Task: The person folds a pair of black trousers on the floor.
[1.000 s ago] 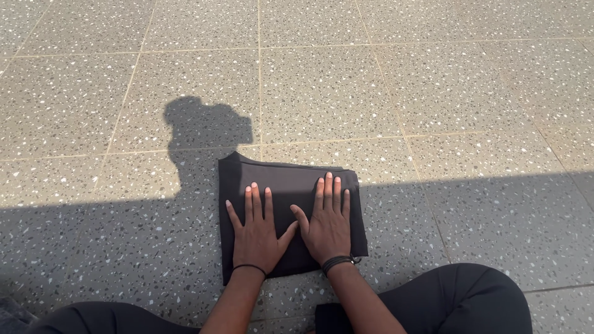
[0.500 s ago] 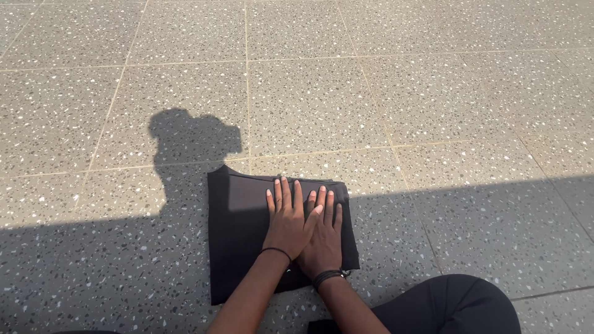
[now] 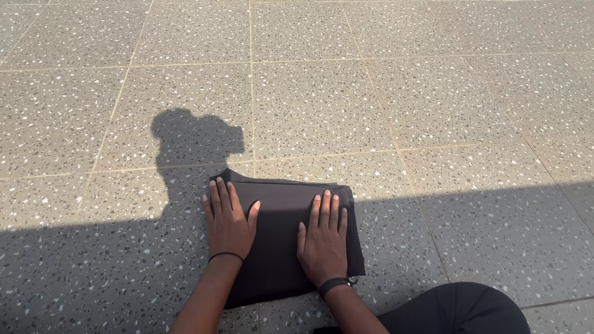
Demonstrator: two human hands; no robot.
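A folded black cloth (image 3: 281, 204) lies flat on the speckled tile floor (image 3: 371, 111) in front of me. My left hand (image 3: 228, 224) rests palm down on the cloth's left side, fingers spread, with a thin black band at the wrist. My right hand (image 3: 323, 241) lies flat on the cloth's right side, fingers pointing away from me, with a dark bracelet at the wrist. Neither hand grips anything; both press on the fabric about a hand's width apart.
My knee in black trousers (image 3: 458, 309) shows at the bottom right. A shadow of a head (image 3: 192, 139) falls on the sunlit tiles beyond the cloth. The near floor lies in shade.
My hands were close together on the cloth's right side half a second ago. The left hand has slid to the left side, so the two now lie apart.
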